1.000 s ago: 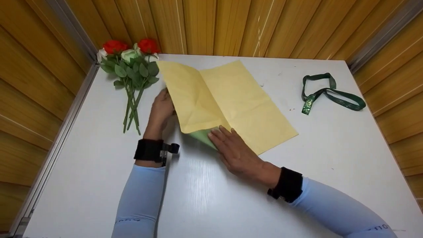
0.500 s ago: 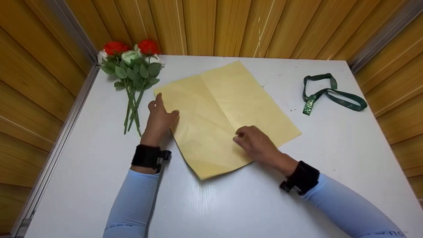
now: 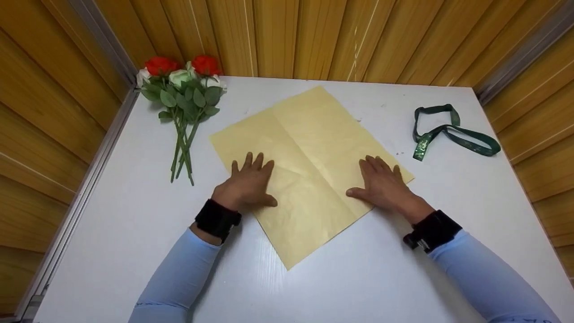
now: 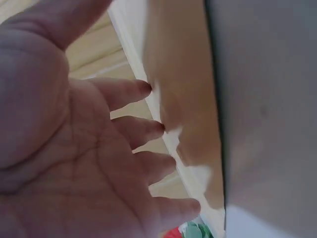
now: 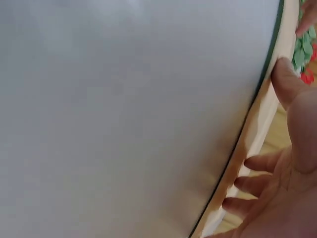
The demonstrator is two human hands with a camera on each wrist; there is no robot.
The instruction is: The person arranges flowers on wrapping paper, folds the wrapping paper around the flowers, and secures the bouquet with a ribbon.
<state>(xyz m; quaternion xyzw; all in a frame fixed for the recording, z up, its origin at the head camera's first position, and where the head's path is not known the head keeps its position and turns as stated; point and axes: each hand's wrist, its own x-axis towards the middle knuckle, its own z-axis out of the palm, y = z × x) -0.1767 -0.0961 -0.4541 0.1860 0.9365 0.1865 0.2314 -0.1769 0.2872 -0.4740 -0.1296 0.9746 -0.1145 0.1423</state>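
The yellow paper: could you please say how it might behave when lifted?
The yellow paper is probably light, as it looks thin and flat. It would likely bend readily along its long crease, and may wrinkle, since its surface looks slightly rumpled.

head: bright light is glazing the table (image 3: 264, 291) | wrists: hands (image 3: 249, 186) (image 3: 383, 181) are shadowing the paper (image 3: 305, 157), views are looking dimmer, softly blurring
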